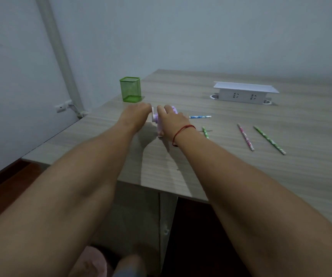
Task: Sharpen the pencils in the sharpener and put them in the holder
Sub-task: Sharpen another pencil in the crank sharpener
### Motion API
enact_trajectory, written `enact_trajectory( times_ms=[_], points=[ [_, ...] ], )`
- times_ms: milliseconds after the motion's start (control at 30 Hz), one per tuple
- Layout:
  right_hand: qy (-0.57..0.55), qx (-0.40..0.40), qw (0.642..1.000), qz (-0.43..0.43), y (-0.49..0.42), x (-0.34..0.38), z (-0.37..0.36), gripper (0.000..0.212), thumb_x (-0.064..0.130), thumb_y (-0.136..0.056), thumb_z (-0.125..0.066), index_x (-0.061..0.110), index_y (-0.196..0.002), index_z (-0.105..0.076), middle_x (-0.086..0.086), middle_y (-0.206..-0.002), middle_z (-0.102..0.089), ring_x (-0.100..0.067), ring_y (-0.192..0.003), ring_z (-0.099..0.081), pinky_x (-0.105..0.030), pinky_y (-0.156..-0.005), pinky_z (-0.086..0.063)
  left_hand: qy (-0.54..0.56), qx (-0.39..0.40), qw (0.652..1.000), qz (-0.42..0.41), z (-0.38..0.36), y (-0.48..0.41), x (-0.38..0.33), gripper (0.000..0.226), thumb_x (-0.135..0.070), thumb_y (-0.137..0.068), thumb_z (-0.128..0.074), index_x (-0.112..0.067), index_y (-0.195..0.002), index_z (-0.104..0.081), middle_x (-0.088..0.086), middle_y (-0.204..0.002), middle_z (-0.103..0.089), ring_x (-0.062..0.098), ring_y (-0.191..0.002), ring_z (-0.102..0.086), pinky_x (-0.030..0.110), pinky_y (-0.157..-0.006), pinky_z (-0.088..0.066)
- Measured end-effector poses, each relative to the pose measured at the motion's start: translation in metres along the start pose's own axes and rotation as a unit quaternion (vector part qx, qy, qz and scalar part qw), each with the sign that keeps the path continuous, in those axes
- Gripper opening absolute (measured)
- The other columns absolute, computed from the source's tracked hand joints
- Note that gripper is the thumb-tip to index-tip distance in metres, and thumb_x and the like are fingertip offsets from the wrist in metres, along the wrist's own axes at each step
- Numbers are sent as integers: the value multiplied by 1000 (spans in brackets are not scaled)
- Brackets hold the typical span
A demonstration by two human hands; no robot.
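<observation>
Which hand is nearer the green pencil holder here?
Left. The left hand sits just in front of the holder; the right hand, on the sharpener, lies farther right.

Table [181, 166] with holder [130, 89], pencils [269, 140], socket box [245, 92], probably sharpener [158, 121]

Your holder [130, 89]: green mesh, square, upright, left of frame centre. Your sharpener [158, 124]: lilac-pink, frame centre, mostly hidden between left hand [136, 114] and right hand [172, 118]. Right of it, blue pencil [200, 117] lies flat. Short green pencil [205, 132] shows partly behind your right wrist. Pink pencil [245, 137] and long green pencil [269, 140] lie slanted, apart, centre right.
</observation>
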State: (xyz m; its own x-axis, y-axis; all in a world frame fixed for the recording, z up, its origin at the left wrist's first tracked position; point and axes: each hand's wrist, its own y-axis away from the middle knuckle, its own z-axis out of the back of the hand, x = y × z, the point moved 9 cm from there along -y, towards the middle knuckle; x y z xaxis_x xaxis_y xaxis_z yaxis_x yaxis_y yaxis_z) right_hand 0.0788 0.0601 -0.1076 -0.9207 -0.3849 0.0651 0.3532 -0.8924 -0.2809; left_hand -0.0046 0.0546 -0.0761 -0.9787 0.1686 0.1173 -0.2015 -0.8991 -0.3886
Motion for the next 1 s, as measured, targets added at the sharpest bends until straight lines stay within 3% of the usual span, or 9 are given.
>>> enact_trajectory(
  times_ms=[200,433,667,800,867,1000],
  points=[
    [35,-12,999,2,1,3,10,49,21,-91,-56,12,-136,-37,-12,-141,-40,-36,-125,-49,-48,-97,-44,27,-99,994,-39,30,14,-5,21,-2,-95,-42,0,-111,-56,21,-107,-62,38,-95,-62,44,-71,-48],
    [19,12,1000,-18,1,5,9,66,24,-82,-70,14,-137,-35,-10,-141,-39,-30,-129,-46,-45,-97,-44,59,-120,989,-58,33,58,-17,20,-3,-95,-44,-2,-111,-56,19,-106,-63,39,-91,-62,46,-69,-47],
    [10,20,999,-25,0,3,7,65,23,-81,-69,15,-137,-36,-11,-143,-38,-35,-129,-45,-50,-101,-44,101,-48,993,-24,6,74,-25,18,-11,-95,-51,-5,-111,-57,15,-111,-64,29,-99,-63,32,-78,-45],
    [7,14,1000,-16,-1,3,9,60,22,-84,-67,14,-135,-37,-12,-142,-39,-34,-131,-44,-48,-102,-44,109,-17,994,-25,1,68,-21,16,-13,-96,-49,-6,-105,-60,14,-105,-66,22,-84,-59,25,-69,-37],
    [5,10,1000,-9,-2,4,10,59,21,-84,-68,13,-134,-39,-12,-142,-40,-33,-130,-44,-43,-99,-44,116,0,993,-11,-3,64,-17,19,-13,-97,-46,-6,-103,-62,15,-101,-67,20,-79,-55,26,-67,-37],
    [12,7,1000,1,-3,4,10,62,23,-81,-71,13,-134,-39,-11,-140,-41,-32,-132,-43,-42,-100,-45,131,52,990,14,-14,58,-13,22,-12,-95,-46,-6,-105,-64,16,-104,-66,29,-90,-62,32,-73,-43]
  ],
)
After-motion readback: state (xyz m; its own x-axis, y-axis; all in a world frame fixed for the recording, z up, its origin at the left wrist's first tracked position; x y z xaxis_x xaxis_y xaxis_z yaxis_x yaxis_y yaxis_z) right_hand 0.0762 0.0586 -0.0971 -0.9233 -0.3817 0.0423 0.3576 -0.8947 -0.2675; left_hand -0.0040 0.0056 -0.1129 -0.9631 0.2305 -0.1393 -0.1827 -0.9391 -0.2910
